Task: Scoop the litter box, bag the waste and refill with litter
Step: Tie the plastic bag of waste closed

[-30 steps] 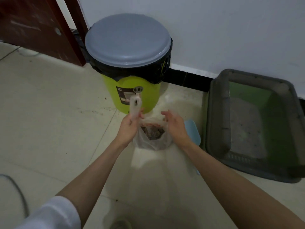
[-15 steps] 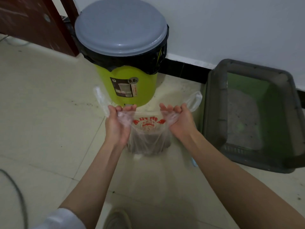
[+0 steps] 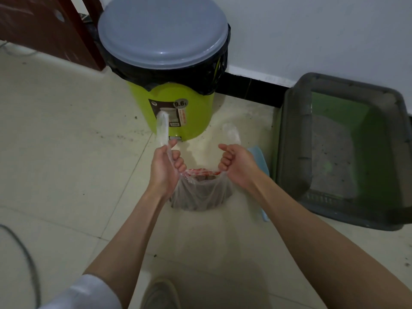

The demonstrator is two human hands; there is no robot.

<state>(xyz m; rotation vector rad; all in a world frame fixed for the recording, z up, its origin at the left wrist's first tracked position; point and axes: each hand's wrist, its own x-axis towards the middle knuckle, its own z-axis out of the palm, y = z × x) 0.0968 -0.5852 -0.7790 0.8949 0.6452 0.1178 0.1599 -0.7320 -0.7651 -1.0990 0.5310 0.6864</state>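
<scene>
The clear thin plastic bag (image 3: 200, 192) bears red print. The round lime-green plastic bin (image 3: 196, 110) has a grey lid (image 3: 162, 32) and black liner (image 3: 169, 76). The grey rectangular litter box (image 3: 292, 139) is green inside.

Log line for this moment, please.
left hand: grips handle | right hand: grips handle | clear plastic bag: holds waste, untied | green bin: lid closed

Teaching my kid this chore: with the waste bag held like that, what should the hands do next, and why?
Probably cross the two handles and knot them. The left hand and right hand each grip a handle of the clear plastic bag, which already holds dark waste and is still open.
</scene>
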